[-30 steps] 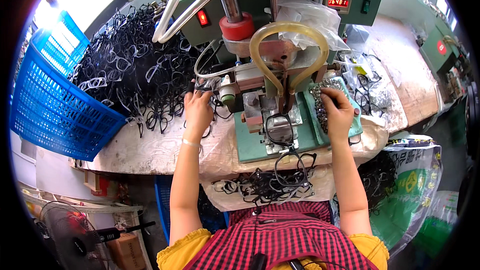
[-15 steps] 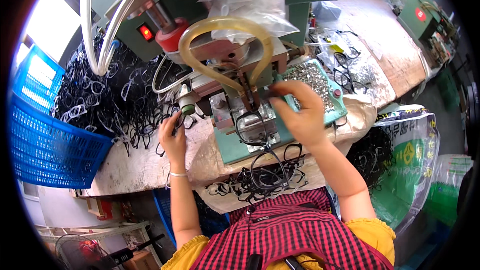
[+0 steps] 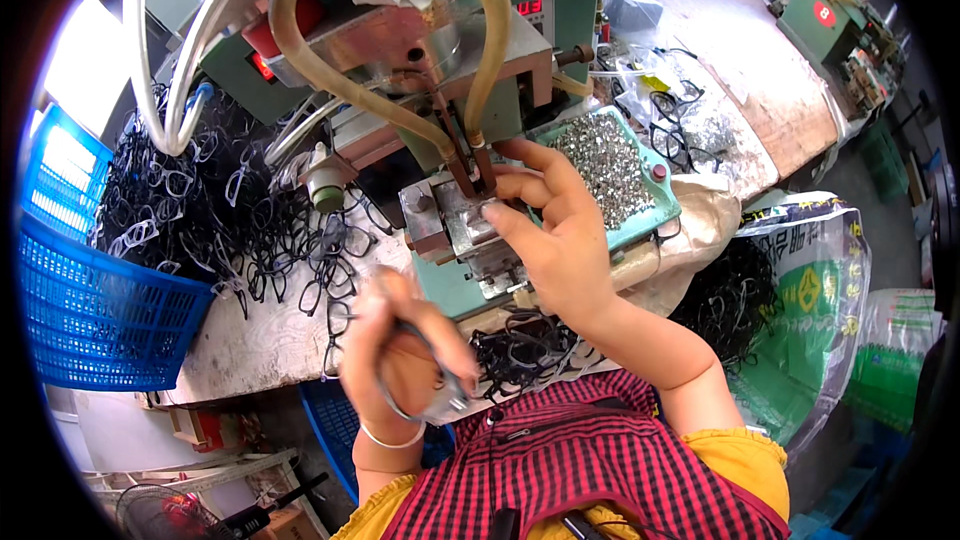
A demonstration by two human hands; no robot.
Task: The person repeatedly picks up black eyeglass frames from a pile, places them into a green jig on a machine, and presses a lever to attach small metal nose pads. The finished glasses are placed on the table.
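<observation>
My left hand [image 3: 400, 335], smeared by motion, is closed on a dark eyeglass frame [image 3: 386, 380] in front of the bench edge. My right hand [image 3: 562, 230] reaches to the small metal fixture [image 3: 466, 225] of a press machine. Its thumb and fingers are bent together at the fixture, just right of two brown metal prongs [image 3: 468, 168]. Whatever sits between those fingertips is hidden or too small to name. A yellowish hose [image 3: 283, 45] loops down to the prongs. To the right, a light-green tray [image 3: 655, 202] holds many tiny metal pieces.
Dark eyeglass frames [image 3: 205, 180] are heaped at left beside a blue basket [image 3: 110, 305]. More frames [image 3: 525, 350] lie at the bench's front edge. A green push button [image 3: 326, 195] juts out left of the fixture. At right stands a green-and-white sack [image 3: 815, 310].
My left hand has left the push button and moved down toward me, now holding an eyeglass frame. The frame at the fixture is gone from there. My right hand has shifted left onto the fixture.
</observation>
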